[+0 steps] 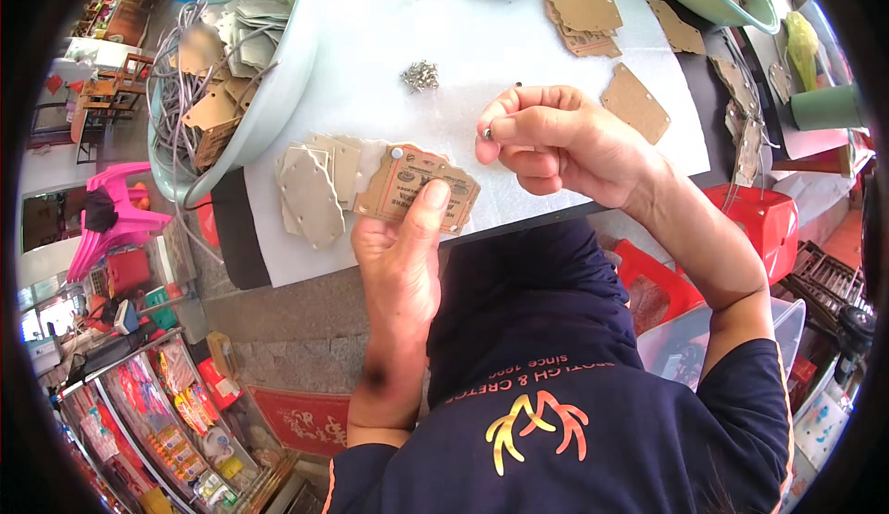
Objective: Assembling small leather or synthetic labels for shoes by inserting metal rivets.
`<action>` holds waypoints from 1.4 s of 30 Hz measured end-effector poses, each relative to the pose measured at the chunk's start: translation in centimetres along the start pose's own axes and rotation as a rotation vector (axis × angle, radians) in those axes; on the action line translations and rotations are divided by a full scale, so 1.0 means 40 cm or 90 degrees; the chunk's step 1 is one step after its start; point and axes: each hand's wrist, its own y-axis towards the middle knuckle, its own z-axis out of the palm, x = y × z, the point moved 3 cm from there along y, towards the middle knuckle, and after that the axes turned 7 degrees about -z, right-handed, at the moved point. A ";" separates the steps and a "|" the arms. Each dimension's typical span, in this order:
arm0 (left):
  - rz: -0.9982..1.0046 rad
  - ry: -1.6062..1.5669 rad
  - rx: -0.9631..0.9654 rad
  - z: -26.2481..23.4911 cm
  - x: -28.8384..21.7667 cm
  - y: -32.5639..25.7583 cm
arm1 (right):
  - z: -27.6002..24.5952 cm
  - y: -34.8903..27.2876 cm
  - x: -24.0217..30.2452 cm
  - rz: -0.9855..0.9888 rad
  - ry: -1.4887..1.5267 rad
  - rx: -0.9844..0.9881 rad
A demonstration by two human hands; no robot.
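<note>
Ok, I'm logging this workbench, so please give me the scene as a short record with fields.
Left hand: holds a brown card, thumb on top
Upper-left corner of brown card: round pale stud
Right hand: pinches a small metal piece, apart from the brown card
Left of brown card: overlapping grey cards
Centre: pile of metal bits on white sheet
Left side: pale-green basin with grey cords
</note>
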 end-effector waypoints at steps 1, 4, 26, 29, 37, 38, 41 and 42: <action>0.000 0.001 -0.002 -0.001 0.000 0.000 | 0.001 0.001 0.000 0.001 0.001 0.001; 0.001 0.014 0.019 0.002 0.003 0.000 | 0.000 0.005 0.005 -0.049 -0.056 0.003; -0.019 -0.042 -0.014 -0.014 0.001 0.006 | -0.017 0.047 0.028 -0.247 -0.453 -0.053; -0.001 -0.072 -0.008 -0.023 0.002 0.000 | -0.030 0.038 0.060 -0.375 -0.719 -0.116; 0.061 -0.171 0.188 -0.076 0.003 0.002 | 0.008 0.049 0.074 -0.425 -0.816 -0.047; 0.062 -0.171 0.188 -0.071 0.001 -0.003 | 0.016 0.059 0.063 -0.444 -0.839 -0.013; 0.039 -0.111 0.095 -0.054 0.001 -0.017 | 0.038 0.099 0.039 -0.524 -0.900 0.023; 0.043 -0.077 0.064 -0.060 0.008 -0.017 | 0.047 0.110 0.033 -0.565 -0.932 0.041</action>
